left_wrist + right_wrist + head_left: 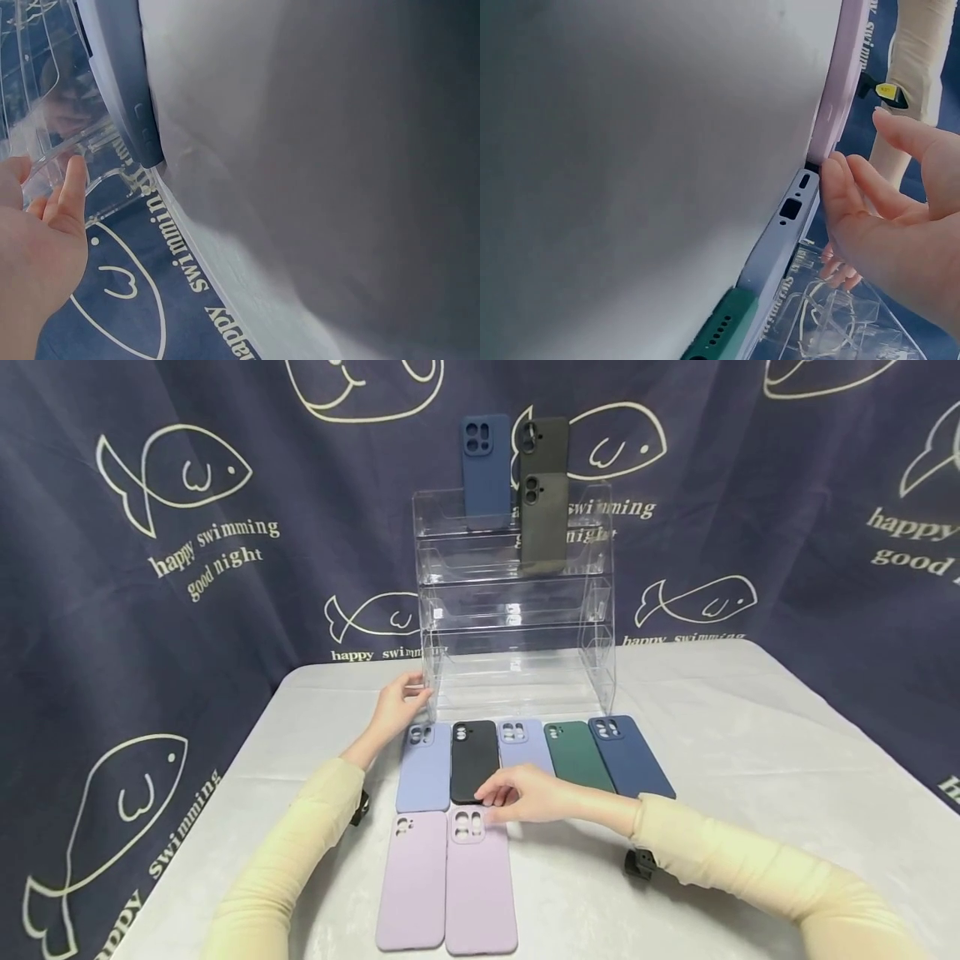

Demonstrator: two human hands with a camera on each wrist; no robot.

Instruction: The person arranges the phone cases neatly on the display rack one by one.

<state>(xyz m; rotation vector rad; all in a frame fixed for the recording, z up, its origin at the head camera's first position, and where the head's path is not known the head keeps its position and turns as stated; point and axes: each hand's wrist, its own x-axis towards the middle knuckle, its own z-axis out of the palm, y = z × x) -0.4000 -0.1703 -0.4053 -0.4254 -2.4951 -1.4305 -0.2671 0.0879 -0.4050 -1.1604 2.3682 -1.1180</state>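
Note:
My left hand holds the lower left side panel of a clear tiered display stand; the panel edge lies between thumb and fingers in the left wrist view. Over the tabletop, my right hand hovers with loosely bent fingers, the thumb apart from them in the right wrist view. Its fingertips are by the upper end of the right light purple phone case and the lower end of a black phone case; whether they touch is unclear. The hand partly covers a periwinkle phone case.
Left of these lie a second light purple case and a light blue case. Green and dark blue cases lie to the right. The stand's upper tiers bear a blue case and two dark cases, one in front.

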